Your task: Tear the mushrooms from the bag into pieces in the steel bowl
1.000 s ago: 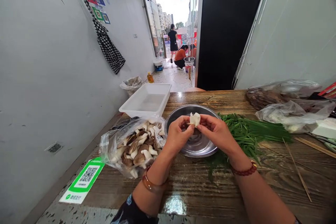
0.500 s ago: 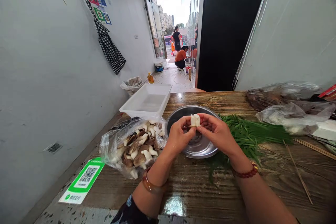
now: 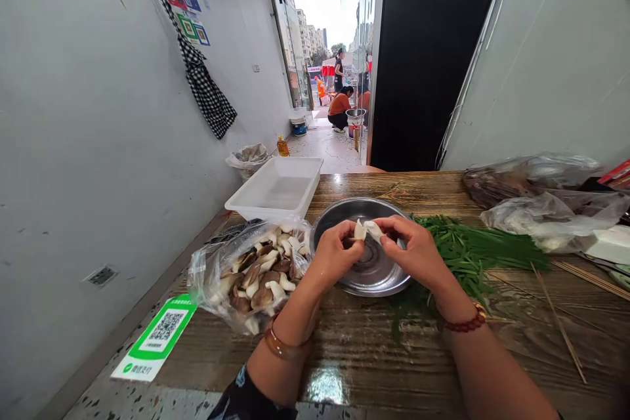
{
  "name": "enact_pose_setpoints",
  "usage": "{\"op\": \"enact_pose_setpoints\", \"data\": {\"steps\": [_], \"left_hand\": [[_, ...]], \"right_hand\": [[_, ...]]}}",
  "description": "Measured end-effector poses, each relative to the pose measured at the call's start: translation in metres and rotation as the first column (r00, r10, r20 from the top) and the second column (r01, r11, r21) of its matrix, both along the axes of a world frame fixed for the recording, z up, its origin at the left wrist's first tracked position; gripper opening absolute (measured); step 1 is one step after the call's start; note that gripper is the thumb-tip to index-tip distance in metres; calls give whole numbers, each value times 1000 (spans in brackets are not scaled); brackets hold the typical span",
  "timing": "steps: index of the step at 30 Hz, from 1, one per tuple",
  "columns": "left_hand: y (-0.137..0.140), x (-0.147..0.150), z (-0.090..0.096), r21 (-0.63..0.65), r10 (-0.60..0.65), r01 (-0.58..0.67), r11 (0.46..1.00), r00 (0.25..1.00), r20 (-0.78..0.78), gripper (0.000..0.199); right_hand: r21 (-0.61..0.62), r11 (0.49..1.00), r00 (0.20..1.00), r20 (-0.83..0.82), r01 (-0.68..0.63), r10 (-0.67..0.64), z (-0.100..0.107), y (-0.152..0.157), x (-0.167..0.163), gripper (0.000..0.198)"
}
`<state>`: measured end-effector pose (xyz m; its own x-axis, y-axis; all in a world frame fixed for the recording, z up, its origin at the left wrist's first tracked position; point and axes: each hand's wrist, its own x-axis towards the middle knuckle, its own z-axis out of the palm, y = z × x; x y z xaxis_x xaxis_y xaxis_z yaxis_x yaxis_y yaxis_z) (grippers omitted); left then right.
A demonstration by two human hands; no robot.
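Above a round metal bowl [image 3: 377, 285], my left hand [image 3: 337, 254] and my right hand [image 3: 411, 249] each pinch a part of a white mushroom [image 3: 373, 231]. The two parts spread apart at the top, and I cannot tell whether they still join lower down. Both hands are closed, fingertips on the mushroom. Left of the bowl, an open clear plastic bag [image 3: 207, 275] holds many brown-capped, white-stemmed mushrooms [image 3: 266, 275]. The bowl's visible inside is bare shiny metal; my hands hide part of it.
Green leafy stalks [image 3: 472, 249] lie right of the bowl. A white plastic tub [image 3: 275, 190] stands behind the mushroom bag. Plastic bags [image 3: 551, 216] and thin wooden sticks [image 3: 556, 321] lie at the right. A green payment card [image 3: 157, 335] is at the front left.
The mushroom's halves have split apart at the top, the right part tilting to the right. My hands have moved slightly apart. Outside, a standing person has moved right.
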<state>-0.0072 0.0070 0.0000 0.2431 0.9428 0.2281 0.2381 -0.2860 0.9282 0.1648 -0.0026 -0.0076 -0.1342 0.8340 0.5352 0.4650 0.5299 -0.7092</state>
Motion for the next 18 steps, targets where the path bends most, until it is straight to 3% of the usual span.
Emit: {"op": "enact_pose_setpoints", "data": {"steps": [6,10,13,18], "left_hand": [[5,-9,-3,-2,46,-46,999,999,27,13],[8,-11,-6,83,107,-103,991,993,-55,29],[10,-12,-9,143,173,-154,978,977,-129,34],[11,-12,-6,141,265,-271,952,962,59,29]], "right_hand": [[19,971,970,-69,237,-235,-6,9,13,24],[-57,982,983,-29,181,-183,-11,11,15,34],[-45,986,986,54,159,-157,-13,11,15,33],[-25,977,977,-4,212,-212,-14,10,13,31]]}}
